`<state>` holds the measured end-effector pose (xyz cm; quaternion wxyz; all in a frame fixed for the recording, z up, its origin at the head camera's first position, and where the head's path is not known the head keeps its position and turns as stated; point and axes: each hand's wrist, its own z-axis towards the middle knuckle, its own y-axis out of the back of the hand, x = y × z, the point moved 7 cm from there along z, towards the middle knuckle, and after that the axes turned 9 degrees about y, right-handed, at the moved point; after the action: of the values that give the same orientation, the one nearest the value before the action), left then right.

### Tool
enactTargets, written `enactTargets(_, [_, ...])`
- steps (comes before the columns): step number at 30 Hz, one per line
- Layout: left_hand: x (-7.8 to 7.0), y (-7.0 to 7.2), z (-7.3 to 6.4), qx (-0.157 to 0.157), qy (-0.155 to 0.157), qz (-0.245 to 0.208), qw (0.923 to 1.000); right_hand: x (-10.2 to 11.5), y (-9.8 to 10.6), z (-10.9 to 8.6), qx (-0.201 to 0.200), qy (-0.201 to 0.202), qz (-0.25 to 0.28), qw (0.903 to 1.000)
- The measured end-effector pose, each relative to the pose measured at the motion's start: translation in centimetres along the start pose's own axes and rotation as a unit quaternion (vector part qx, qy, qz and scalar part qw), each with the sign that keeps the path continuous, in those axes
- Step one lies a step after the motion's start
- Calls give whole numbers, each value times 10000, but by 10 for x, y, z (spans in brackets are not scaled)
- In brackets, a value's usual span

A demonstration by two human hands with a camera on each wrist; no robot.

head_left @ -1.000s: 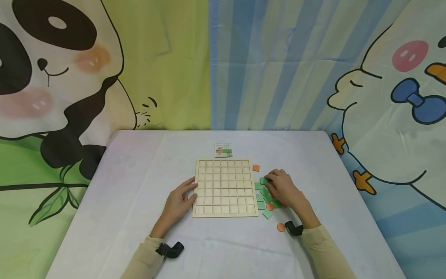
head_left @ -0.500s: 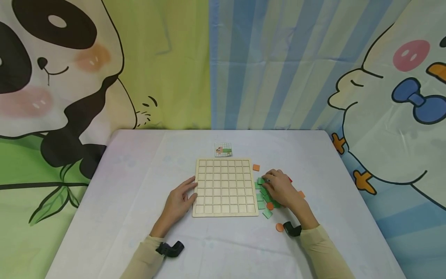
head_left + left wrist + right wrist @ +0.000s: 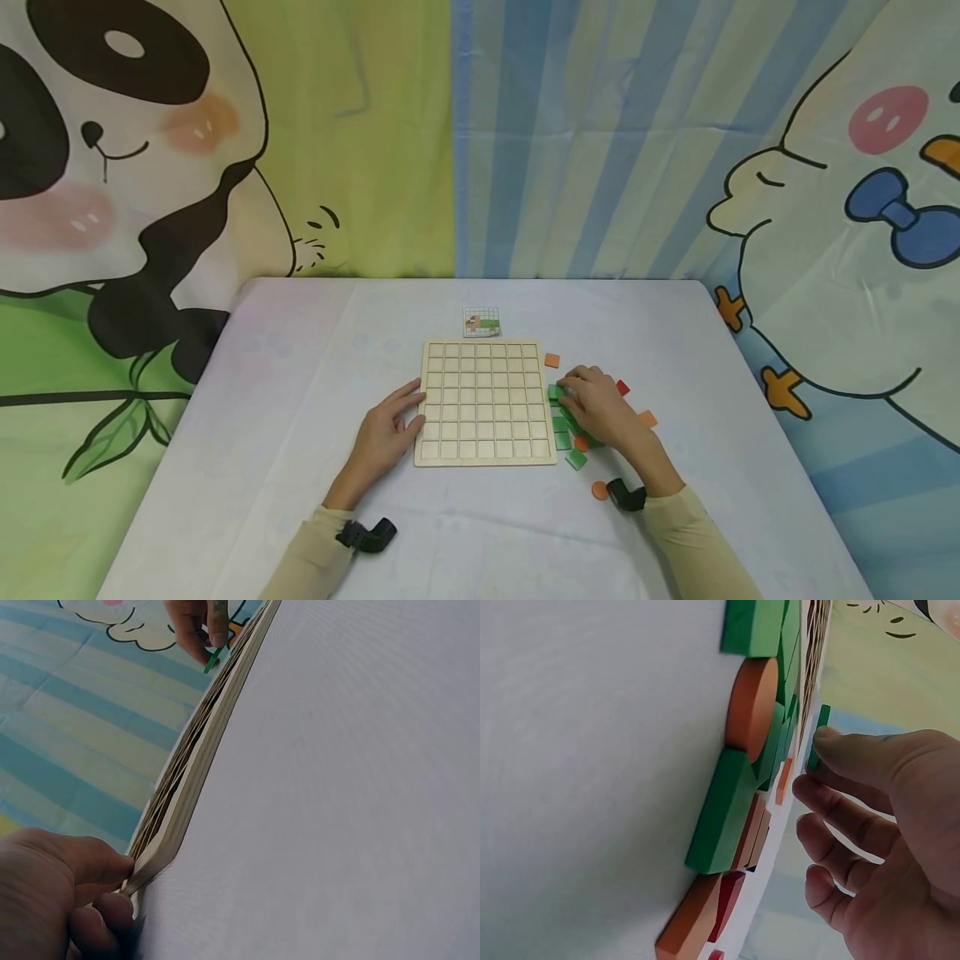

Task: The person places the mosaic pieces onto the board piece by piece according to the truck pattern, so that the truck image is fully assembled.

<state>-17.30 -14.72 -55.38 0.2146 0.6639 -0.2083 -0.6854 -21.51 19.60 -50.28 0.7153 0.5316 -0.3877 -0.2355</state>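
A wooden grid board (image 3: pixel 484 457) lies on the table in the head view. My left hand (image 3: pixel 381 442) holds its left edge; in the left wrist view the thumb (image 3: pixel 112 861) and curled fingers meet at its corner. My right hand (image 3: pixel 603 410) is just right of the board. Its thumb and index finger pinch a thin green square tile (image 3: pixel 823 724), seen edge-on in the right wrist view, with the other fingers loosely bent. Under and beside this hand lie more green tiles (image 3: pixel 576 459) and an orange disc (image 3: pixel 581 443).
A small picture card (image 3: pixel 481 322) lies behind the board. Orange square tiles (image 3: pixel 552 360) and a red tile (image 3: pixel 622 387) lie right of the board. Another orange disc (image 3: pixel 599 491) sits near the right wrist. Cartoon-printed curtains stand behind the white table (image 3: pixel 465 542).
My right hand has shifted slightly left toward the board with the green tile, uncovering the red tile and the orange tile at right. My left hand stays at the board's edge.
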Motion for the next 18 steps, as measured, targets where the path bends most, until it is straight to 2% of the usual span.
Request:
enactTargets(11, [-1, 0, 0, -125, -96, 6, 9999, 13, -1, 6, 124, 94, -124, 9998])
enactTargets(18, [1, 0, 1, -6, 39, 6, 10000, 21, 0, 9, 109, 287, -98, 9995])
